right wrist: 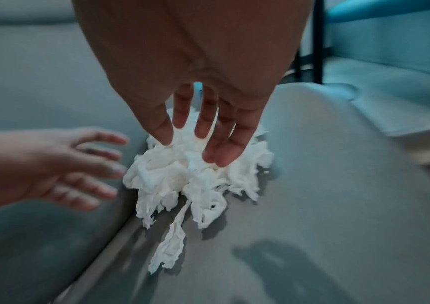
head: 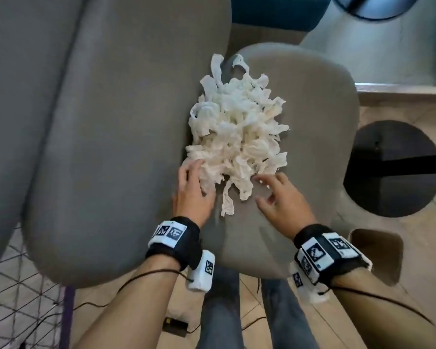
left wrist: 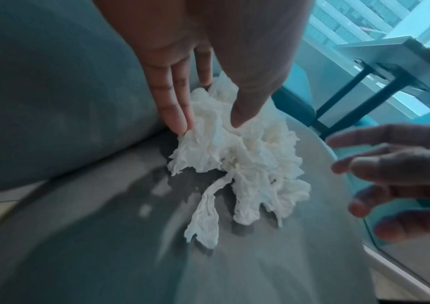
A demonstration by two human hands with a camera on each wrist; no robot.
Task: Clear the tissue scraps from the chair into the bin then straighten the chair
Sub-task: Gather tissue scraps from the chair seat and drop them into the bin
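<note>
A heap of white tissue scraps [head: 237, 132] lies on the grey chair seat [head: 317, 109], against the crease where the padded backrest [head: 106, 147] meets it. My left hand [head: 193, 183] rests on the heap's near left edge, fingers straight and thumb pressed into the tissue [left wrist: 234, 156]. My right hand [head: 275, 192] hovers over the near right edge with its fingers spread and nothing gripped. In the right wrist view the right hand [right wrist: 193, 148] reaches down onto the top of the heap [right wrist: 182, 185]. One long strip [head: 227, 202] trails toward me between the hands.
A dark round shape [head: 393, 170] sits on the tiled floor right of the seat, crossed by a black strap. Wire mesh [head: 15, 285] stands at the lower left. Cables and a small black box [head: 175, 326] lie by my legs. A dark-legged table [left wrist: 390, 61] stands beyond.
</note>
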